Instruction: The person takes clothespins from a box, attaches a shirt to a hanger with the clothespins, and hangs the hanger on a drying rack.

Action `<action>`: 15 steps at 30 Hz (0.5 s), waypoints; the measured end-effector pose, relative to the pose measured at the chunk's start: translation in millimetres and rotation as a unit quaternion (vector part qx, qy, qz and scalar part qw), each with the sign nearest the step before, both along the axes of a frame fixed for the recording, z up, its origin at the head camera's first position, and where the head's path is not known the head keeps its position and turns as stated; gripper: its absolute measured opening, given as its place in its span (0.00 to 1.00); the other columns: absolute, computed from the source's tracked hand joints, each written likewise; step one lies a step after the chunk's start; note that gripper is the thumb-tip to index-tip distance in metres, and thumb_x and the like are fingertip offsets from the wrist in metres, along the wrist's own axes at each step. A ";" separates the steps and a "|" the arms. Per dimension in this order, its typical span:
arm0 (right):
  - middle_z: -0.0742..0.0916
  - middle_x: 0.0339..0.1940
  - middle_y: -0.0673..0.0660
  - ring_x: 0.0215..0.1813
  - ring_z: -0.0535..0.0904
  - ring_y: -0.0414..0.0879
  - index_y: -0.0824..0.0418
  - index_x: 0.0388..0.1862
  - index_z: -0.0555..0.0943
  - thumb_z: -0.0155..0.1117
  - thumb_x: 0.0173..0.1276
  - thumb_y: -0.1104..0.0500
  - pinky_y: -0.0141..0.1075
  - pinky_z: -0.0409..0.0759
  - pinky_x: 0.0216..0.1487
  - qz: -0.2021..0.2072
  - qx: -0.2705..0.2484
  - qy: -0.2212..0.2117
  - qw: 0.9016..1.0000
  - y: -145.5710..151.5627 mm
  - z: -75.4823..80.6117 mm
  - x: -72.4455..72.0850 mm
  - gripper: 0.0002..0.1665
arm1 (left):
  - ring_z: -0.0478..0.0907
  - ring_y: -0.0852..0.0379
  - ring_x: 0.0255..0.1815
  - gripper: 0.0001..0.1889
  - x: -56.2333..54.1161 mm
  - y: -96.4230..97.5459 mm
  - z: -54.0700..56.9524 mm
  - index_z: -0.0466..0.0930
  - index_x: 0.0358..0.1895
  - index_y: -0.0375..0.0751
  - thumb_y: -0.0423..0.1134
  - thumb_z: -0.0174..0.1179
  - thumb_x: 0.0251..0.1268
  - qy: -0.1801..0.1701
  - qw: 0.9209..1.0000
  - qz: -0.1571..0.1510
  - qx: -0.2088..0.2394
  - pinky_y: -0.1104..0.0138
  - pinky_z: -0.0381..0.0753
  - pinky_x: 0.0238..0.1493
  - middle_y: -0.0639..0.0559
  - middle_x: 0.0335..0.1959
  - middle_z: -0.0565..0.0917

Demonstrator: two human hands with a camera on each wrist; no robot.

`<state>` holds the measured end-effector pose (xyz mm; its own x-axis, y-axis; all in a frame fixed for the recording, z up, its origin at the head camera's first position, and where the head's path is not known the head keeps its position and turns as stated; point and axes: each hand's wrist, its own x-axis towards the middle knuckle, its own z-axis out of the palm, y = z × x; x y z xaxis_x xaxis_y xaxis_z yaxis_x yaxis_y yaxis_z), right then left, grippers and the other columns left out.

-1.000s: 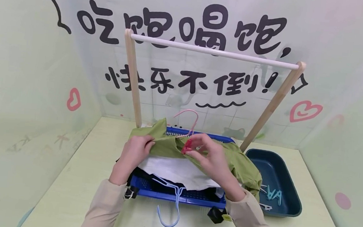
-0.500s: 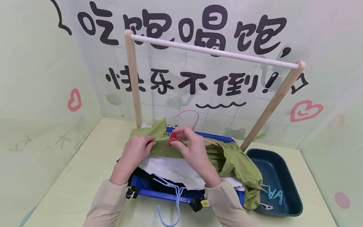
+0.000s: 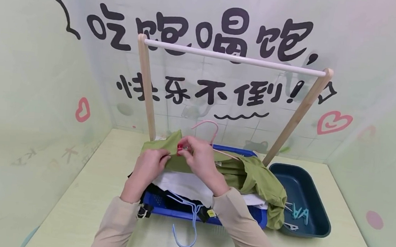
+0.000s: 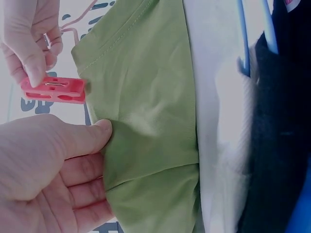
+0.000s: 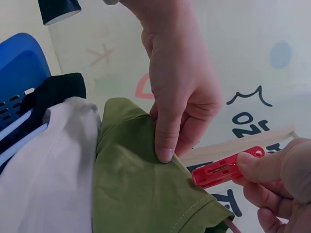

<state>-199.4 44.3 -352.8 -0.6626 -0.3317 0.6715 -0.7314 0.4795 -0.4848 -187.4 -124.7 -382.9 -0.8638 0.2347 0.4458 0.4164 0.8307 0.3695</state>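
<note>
My left hand [image 3: 149, 165] pinches the upper edge of a green garment [image 3: 261, 180], thumb in front of the cloth. Beside it, my right hand [image 3: 201, 161] holds a red clothespin [image 5: 226, 167] between thumb and fingers. In the left wrist view the clothespin's front end meets the garment's edge, just above my left thumb; whether it grips the cloth I cannot tell. A pink hanger [image 3: 217, 132] runs inside the green garment, its hook standing up behind. Under the green cloth lies a white garment [image 3: 178, 181].
A blue basket [image 3: 172, 212] sits beneath the clothes, with a blue hanger [image 3: 194, 227] and black cloth [image 4: 277, 121] at its near side. A rack with a white bar [image 3: 235, 59] stands behind. To the right, a dark bin [image 3: 327, 231] holds several clothespins [image 3: 299, 213].
My right hand has moved left along the green garment with the red clothespin, up to my left hand, uncovering the garment's right part. My left hand has kept its hold.
</note>
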 end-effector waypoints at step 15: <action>0.88 0.29 0.53 0.29 0.80 0.46 0.61 0.33 0.81 0.73 0.51 0.66 0.42 0.76 0.40 -0.022 0.080 0.019 0.996 -5.3 -1.7 -2.6 0.11 | 0.77 0.51 0.21 0.02 -1.2 0.5 -2.4 0.84 0.31 0.35 0.31 0.64 0.58 0.000 1.000 -0.002 -0.004 0.59 0.77 0.23 0.46 0.25 0.84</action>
